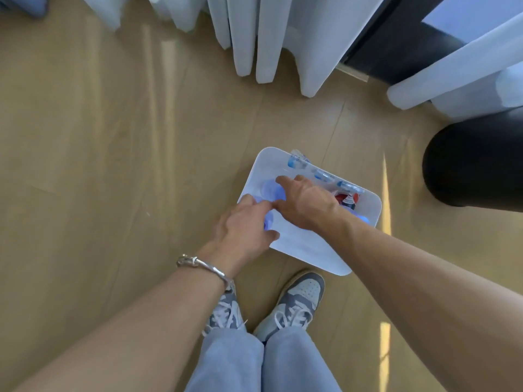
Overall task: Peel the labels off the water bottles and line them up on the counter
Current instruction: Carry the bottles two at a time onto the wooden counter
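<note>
Bottles (273, 190) lay in the white bin (311, 250), labels too blurry to read — my left hand (243, 222) and right hand (305, 205) were inside, hold unclear.

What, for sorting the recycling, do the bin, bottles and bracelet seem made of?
Bin: probably plastic, smooth matte white, with rounded moulded corners.
Bottles: likely thin clear plastic, see-through with a bluish tint and small highlights.
Bracelet: looks like metal, silvery and polished, with bright glints.
</note>
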Available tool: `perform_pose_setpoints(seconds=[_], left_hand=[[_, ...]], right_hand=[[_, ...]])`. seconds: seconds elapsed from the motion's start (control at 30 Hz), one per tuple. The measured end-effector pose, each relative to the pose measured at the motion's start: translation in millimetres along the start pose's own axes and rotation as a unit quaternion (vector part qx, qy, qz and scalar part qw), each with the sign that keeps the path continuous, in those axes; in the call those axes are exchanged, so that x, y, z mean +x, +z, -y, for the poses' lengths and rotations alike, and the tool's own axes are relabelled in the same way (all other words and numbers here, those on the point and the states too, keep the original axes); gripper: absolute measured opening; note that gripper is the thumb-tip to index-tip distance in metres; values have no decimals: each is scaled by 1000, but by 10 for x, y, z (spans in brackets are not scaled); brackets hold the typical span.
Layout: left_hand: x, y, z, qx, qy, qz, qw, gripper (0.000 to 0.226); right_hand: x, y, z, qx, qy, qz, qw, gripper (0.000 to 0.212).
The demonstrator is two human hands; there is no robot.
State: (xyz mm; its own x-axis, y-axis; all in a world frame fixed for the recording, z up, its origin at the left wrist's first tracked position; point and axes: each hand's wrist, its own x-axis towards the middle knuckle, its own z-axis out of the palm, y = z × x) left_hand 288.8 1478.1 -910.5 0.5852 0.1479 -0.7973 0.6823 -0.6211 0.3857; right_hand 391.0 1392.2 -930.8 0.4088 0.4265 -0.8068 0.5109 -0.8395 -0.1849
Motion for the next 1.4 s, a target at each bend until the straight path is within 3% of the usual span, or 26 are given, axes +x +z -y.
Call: perform_pose_setpoints(seconds=[0.13,0.33,0.6,0.73,0.83,0.93,1.23,1.4], left_hand=[[123,178,148,23,-16,-5,1000,47],[201,214,152,71,-7,-71,995,28],[-319,-318,-37,138,19,-78,987,27],[-741,-918,-377,161,38,-81,983,12],[-1124,-1498,-733,197,72,-81,974,28],[-1568,-2122,-1065,209,101,-107,967,25],[-3491,-4431,-2440,190,208,-336,899,9],[-4766,-5466,-3166,209,244,-427,845,20]], right_hand=[[170,201,5,-32,18,-23,999,49],[228,253,-12,-93,8,-66,993,37],[-278,-288,26,-76,-26,-128,988,29],[-780,-962,146,-95,-50,-154,982,28],[-1262,-1582,251,-116,-70,-178,975,23],[-1766,-2240,360,-136,-77,-212,965,21],[-3996,-4810,871,-170,-79,-372,909,25],[-5433,-5960,1172,-184,-57,-458,868,26]])
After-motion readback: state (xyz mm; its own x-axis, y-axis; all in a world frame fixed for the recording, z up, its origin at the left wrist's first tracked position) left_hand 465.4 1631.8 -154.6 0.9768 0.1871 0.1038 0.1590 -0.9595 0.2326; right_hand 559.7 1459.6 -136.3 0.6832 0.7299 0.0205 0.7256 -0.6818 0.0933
